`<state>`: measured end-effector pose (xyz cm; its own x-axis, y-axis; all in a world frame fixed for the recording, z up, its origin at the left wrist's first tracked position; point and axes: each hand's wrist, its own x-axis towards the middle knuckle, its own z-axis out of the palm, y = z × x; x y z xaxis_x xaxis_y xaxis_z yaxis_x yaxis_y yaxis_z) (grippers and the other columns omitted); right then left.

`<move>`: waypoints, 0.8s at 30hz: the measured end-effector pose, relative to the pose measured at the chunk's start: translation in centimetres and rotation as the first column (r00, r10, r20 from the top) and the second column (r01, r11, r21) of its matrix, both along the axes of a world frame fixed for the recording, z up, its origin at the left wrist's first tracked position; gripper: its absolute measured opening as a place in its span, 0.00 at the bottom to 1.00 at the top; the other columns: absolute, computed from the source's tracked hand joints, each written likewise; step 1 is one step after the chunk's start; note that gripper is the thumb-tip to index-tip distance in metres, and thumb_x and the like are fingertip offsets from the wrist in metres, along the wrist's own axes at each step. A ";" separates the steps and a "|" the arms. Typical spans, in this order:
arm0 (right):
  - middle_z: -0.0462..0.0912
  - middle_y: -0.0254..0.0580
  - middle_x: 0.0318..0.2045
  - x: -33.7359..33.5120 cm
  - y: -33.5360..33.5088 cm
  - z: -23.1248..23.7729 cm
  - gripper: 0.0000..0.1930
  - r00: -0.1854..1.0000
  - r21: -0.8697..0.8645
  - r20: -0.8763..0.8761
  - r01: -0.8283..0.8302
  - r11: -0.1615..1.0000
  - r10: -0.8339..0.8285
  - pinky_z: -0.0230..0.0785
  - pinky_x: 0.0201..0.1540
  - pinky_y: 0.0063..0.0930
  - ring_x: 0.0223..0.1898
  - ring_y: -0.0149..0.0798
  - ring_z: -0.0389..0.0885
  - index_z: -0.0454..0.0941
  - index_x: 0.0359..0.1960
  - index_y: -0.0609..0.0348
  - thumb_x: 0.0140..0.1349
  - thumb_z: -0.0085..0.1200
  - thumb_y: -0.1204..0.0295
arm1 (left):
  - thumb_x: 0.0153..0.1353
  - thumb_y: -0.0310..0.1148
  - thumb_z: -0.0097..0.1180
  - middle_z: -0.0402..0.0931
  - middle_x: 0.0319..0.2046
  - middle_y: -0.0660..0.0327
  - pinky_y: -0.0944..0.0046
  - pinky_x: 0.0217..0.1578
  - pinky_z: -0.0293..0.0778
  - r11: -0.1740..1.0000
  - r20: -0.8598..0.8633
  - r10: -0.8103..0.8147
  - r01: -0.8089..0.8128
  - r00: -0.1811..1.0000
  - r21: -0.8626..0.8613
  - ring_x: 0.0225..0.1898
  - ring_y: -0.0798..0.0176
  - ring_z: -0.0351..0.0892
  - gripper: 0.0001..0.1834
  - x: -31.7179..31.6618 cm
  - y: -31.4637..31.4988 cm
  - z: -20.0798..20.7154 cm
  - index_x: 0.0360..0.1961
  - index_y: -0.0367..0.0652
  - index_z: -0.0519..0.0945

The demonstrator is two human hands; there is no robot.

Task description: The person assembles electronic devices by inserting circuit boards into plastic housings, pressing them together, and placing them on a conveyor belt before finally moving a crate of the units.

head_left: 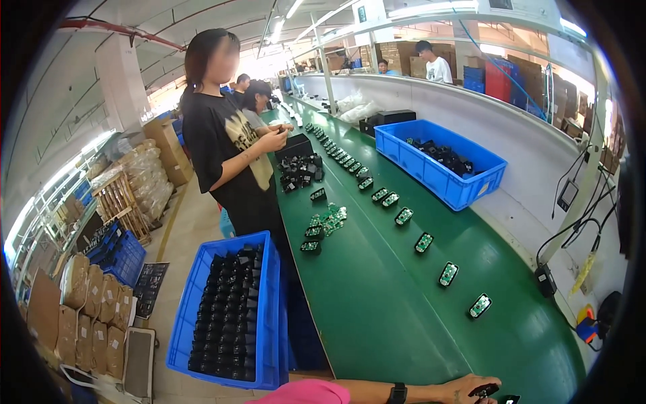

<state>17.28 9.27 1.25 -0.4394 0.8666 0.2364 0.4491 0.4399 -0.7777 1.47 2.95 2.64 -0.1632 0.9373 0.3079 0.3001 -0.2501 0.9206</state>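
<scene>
My left arm, with a pink sleeve and a black wristwatch, reaches in along the lower edge. At the lower right my left hand point(464, 389) has its fingers closed on a small black plastic housing point(486, 389), held over the green belt point(397, 316). Part of another black housing point(510, 399) shows just beside it, cut off by the frame. My right hand is out of view. Closest up the belt lies a black housing with a green circuit board point(480, 306) in it, and a row of similar ones point(448, 274) runs away from me.
A blue crate of black housings point(173, 343) stands left of the belt. Loose circuit boards point(331, 219) and a heap of black parts point(299, 172) lie on the belt near a standing co-worker point(225, 128). Another blue bin point(431, 176) sits along the far side, by hanging cables point(579, 229).
</scene>
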 end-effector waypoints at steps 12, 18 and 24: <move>0.79 0.43 0.27 0.4 -0.4 -1.3 0.07 0.989 -0.081 -0.141 -0.050 0.995 0.038 0.70 0.35 0.29 0.30 0.34 0.76 0.76 0.32 0.67 0.65 0.50 0.74 | 0.60 0.40 0.57 0.76 0.53 0.50 0.59 0.56 0.71 0.997 0.090 -0.053 0.058 0.995 -0.051 0.55 0.53 0.77 0.29 0.3 1.0 -3.3 0.61 0.40 0.71; 0.79 0.49 0.25 -3.2 -0.3 0.4 0.05 0.983 0.125 -0.178 -0.017 0.992 0.039 0.70 0.29 0.35 0.26 0.46 0.79 0.79 0.31 0.65 0.61 0.57 0.75 | 0.64 0.21 0.53 0.78 0.48 0.59 0.71 0.30 0.80 0.991 0.311 0.024 0.018 0.950 -0.131 0.36 0.70 0.83 0.28 -2.0 0.7 -1.9 0.65 0.45 0.69; 0.79 0.47 0.26 0.0 -1.0 0.8 0.04 0.984 0.052 -0.174 -0.011 0.999 0.020 0.70 0.29 0.35 0.25 0.46 0.79 0.78 0.32 0.66 0.60 0.56 0.77 | 0.63 0.18 0.52 0.77 0.48 0.61 0.75 0.29 0.78 0.972 0.312 -0.009 0.081 0.950 -0.219 0.36 0.73 0.81 0.28 0.6 0.7 -1.4 0.66 0.43 0.68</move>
